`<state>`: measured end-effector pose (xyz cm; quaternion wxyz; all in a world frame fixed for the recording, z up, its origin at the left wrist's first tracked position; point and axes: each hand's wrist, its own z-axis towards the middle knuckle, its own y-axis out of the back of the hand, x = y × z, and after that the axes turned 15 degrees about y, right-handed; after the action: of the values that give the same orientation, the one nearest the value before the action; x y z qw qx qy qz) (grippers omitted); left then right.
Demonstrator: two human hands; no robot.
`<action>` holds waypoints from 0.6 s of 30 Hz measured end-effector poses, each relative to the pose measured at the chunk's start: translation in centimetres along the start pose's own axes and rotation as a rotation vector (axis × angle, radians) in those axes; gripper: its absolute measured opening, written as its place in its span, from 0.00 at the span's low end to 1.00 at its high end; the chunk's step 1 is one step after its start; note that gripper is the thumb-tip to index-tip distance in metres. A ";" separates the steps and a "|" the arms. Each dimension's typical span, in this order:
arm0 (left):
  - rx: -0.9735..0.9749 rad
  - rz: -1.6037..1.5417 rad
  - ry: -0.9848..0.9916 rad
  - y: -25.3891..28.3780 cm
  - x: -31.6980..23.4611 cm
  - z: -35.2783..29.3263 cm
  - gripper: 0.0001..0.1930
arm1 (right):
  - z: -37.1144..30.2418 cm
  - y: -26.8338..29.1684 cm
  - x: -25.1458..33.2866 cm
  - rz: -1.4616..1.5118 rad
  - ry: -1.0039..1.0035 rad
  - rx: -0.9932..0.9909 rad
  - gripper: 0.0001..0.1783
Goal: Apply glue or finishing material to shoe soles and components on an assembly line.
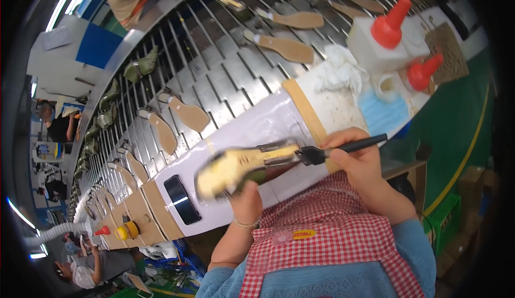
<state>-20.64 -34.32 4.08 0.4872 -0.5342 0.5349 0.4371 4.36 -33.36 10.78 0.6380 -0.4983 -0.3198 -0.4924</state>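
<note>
My left hand (248, 203) grips a shoe upper on a last (230, 170), turned so that its pale yellow underside faces up; a dark green side shows below, and motion smears its toe. In my right hand (355, 157) is a black-handled brush (366, 143), its fingers closed round the handle. The dark brush head lies at the narrow heel end of the underside and seems to touch it. Both hands are over a white-covered work board (263, 124) in front of my checked apron.
Beyond the board runs a metal roller conveyor (236, 67) carrying tan soles (289, 47) and green shoes (142, 66). A phone (182, 199) lies at the left. White bottles with red nozzles (390, 27), a crumpled cloth (343, 70) and a blue mask (382, 110) are at the right.
</note>
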 end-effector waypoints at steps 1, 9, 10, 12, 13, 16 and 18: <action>-0.061 -0.525 0.193 -0.3 -0.9 1.4 0.28 | 0.2 0.3 0.1 -0.012 0.015 -0.044 0.10; 0.084 -0.730 0.360 8.2 -8.3 16.7 0.23 | 1.2 -0.2 1.3 -0.036 -0.076 -0.049 0.08; 0.084 -0.679 0.272 9.0 -8.8 19.6 0.23 | 1.5 -0.2 1.2 -0.037 -0.095 -0.069 0.09; 0.080 -0.566 0.113 10.3 -10.3 25.1 0.24 | 2.7 -1.1 1.0 -0.075 -0.142 -0.144 0.09; 0.080 -0.505 0.041 11.0 -10.9 27.8 0.25 | 3.2 -1.2 0.5 -0.071 -0.164 -0.153 0.09; 0.061 -0.387 0.114 12.1 -10.9 36.0 0.24 | 4.8 -1.3 0.0 -0.060 -0.187 -0.171 0.10; 0.058 -0.358 0.128 12.6 -10.1 40.8 0.24 | 5.5 -1.0 -0.8 -0.082 -0.199 -0.197 0.10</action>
<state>-31.48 8.06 7.59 0.5375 -0.6330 0.4737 0.2931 3.58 -27.94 12.05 0.5306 -0.5915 -0.3517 -0.4950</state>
